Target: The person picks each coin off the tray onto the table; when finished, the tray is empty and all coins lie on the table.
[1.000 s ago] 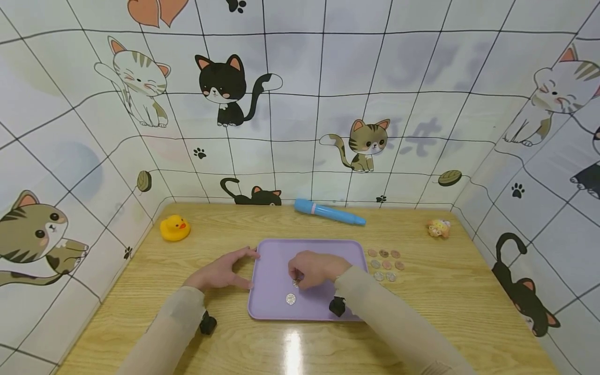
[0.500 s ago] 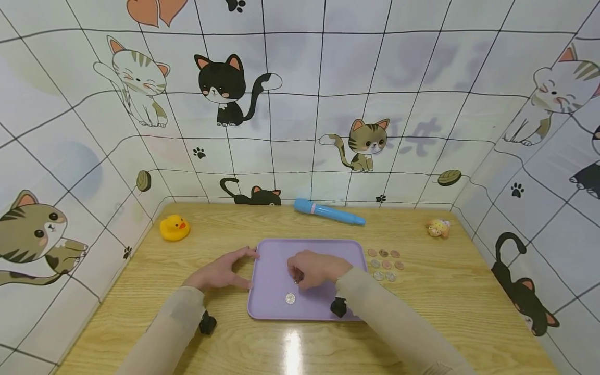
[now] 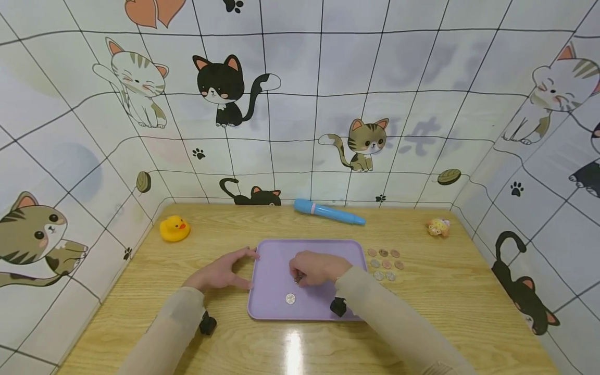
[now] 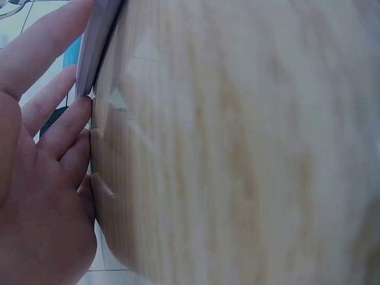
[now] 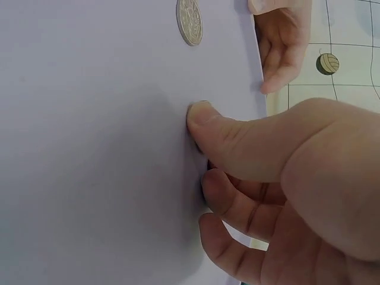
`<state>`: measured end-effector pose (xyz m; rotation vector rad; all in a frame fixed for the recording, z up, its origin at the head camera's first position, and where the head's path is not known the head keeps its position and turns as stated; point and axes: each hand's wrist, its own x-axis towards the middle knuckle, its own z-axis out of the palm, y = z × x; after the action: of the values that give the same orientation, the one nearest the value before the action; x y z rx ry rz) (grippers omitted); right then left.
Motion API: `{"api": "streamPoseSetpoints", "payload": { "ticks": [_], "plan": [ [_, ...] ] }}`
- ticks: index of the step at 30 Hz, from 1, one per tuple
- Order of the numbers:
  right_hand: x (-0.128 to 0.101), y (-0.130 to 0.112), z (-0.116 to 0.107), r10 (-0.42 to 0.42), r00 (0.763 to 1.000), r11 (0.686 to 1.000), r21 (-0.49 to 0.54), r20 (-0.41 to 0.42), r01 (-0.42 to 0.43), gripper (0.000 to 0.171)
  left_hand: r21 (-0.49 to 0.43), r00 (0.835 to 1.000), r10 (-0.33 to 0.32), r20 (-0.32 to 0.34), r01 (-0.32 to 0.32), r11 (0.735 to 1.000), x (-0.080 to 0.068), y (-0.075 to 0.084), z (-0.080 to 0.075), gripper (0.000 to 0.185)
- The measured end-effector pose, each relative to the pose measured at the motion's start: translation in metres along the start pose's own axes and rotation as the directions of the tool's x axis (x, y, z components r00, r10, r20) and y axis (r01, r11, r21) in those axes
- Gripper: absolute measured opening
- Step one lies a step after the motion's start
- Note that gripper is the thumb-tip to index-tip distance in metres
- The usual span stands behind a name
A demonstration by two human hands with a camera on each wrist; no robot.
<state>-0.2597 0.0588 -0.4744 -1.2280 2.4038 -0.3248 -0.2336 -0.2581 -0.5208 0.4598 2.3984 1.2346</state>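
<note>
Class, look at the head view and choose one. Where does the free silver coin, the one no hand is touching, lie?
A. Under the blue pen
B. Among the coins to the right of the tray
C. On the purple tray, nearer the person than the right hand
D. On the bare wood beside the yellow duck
C: the silver coin lies flat on the purple tray, just nearer the person than the right hand, apart from its fingers.

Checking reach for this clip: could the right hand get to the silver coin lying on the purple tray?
Probably yes: the right hand sits on the purple tray, and the silver coin lies uncovered just nearer the person.
</note>
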Motion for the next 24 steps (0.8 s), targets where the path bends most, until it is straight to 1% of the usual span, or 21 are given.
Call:
{"api": "streamPoseSetpoints", "payload": {
  "ticks": [4, 13, 18, 24],
  "plan": [
    [-0.0009, -0.0002, 0.0002, 0.008, 1.000, 1.000, -0.012, 0.005, -0.008, 0.016, 0.009, 1.000, 0.002, 0.002, -0.002, 1.000, 0.0000, -0.0002, -0.0002, 0.069],
    [-0.0037, 0.0019, 0.0018, -0.036, 0.999, 0.998, -0.049, -0.022, 0.035, 0.017, 0.006, 1.000, -0.014, 0.000, 0.014, 1.000, 0.0004, 0.0001, -0.0004, 0.072],
    [-0.0041, 0.0020, 0.0017, -0.026, 0.999, 0.999, -0.045, -0.021, 0.025, 0.018, 0.002, 1.000, -0.030, -0.001, 0.030, 1.000, -0.0006, 0.0013, 0.0006, 0.072],
    [-0.0038, 0.0000, -0.0008, -0.008, 1.000, 0.999, -0.031, -0.006, 0.008, 0.017, 0.010, 1.000, -0.024, -0.003, 0.024, 1.000, -0.0010, 0.0028, 0.0008, 0.071]
  ]
}}
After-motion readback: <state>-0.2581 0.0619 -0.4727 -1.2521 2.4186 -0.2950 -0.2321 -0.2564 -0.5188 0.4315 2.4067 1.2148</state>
